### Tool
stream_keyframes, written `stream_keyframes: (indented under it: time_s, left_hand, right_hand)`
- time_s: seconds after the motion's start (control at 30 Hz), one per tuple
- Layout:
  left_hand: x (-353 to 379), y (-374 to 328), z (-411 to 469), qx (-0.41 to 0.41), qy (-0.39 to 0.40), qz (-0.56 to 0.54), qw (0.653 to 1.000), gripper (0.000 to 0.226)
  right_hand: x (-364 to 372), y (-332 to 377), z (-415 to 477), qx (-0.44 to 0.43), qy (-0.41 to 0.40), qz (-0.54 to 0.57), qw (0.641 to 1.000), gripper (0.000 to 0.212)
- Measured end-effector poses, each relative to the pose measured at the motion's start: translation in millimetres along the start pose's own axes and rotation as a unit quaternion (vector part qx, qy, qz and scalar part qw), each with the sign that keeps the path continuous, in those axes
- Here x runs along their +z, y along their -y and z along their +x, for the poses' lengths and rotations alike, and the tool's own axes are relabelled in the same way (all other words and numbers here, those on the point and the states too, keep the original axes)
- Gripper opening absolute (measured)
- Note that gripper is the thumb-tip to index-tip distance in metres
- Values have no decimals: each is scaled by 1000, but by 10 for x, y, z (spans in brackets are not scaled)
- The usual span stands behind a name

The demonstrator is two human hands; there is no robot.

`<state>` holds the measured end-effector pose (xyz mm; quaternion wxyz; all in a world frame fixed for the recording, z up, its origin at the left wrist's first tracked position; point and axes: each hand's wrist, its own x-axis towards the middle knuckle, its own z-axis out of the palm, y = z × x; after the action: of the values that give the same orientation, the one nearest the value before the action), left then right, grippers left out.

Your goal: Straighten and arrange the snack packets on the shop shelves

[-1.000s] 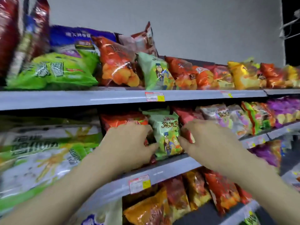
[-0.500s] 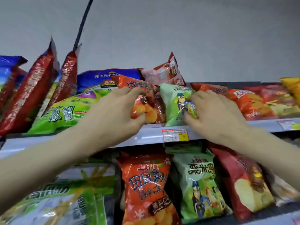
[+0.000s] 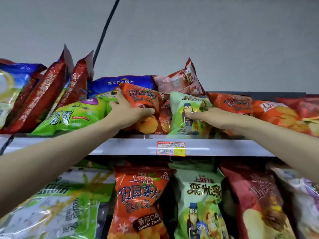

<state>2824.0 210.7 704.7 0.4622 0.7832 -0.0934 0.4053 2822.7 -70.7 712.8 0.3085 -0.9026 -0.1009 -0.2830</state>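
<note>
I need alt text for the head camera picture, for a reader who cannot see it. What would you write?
Two bare hands reach up to the top shelf of a snack display: the left hand grips an orange chip packet, the right hand holds a pale green packet beside it. More packets stand in the row below.

Snack packets (image 3: 276, 116) of shiny film on a smooth grey shelf (image 3: 120, 146).

The orange packet (image 3: 139, 99) and the pale green packet (image 3: 188, 107) are of glossy plastic film, crinkled and with bright glints; the dark red packets (image 3: 51, 94) at the left have a more mirror-like, foil finish. The shelf has a soft sheen on its front edge, probably painted metal. The price label (image 3: 170, 148) on it is flat printed paper, slightly shiny. The wall (image 3: 207, 40) behind is matt and even.
</note>
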Motion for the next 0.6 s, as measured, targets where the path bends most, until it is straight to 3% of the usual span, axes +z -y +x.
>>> stream_keyframes:
  time_s: [0.07,0.2,0.37,0.47,0.6]
  left_hand:
    - [12,9,43,-21,-14,-27,999,120]
    - [-63,-79,55,11,-66,-34,997,105]
    - [-361,-429,180,63,-141,-162,975,109]
    - [-597,-575,253,49,-164,-238,956,115]
    - [-842,-601,241,47,-178,-256,949,106]
  right_hand:
    - [-22,-37,25,9,29,33,999,78]
    - [-29,-185,85,11,25,63,998,107]
    - [-18,-251,112,-44,35,107,993,80]
    - [80,-158,75,-91,49,144,984,49]
    - [281,37,138,-131,45,136,981,62]
